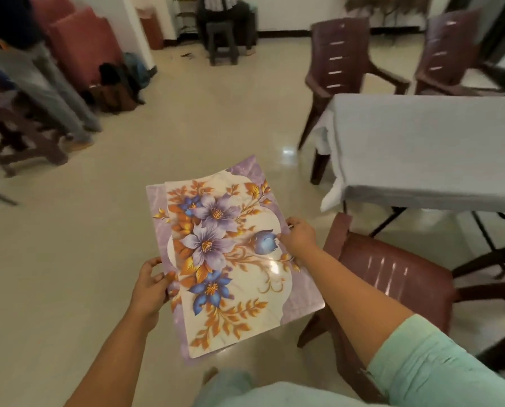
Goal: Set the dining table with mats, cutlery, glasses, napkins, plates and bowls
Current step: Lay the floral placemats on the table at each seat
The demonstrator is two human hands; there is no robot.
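Head view, grip: left hand (pixel 151 286) pinched the near-left edge of the mats (pixel 227 257); right hand (pixel 299 236) pinched the right edge; at least 2 mats lay stacked, held flat between both hands
Head view, long axis: ran away from the person, tilted slightly right
Head view, target: table (pixel 427 148) lay up and right of the grip, beyond the right hand; right hand was nearer
Head view, obstacle: chair (pixel 392 277) sat between grip and table

brown chairs (pixel 386 277), seated person (pixel 225 13), bags (pixel 119 83).
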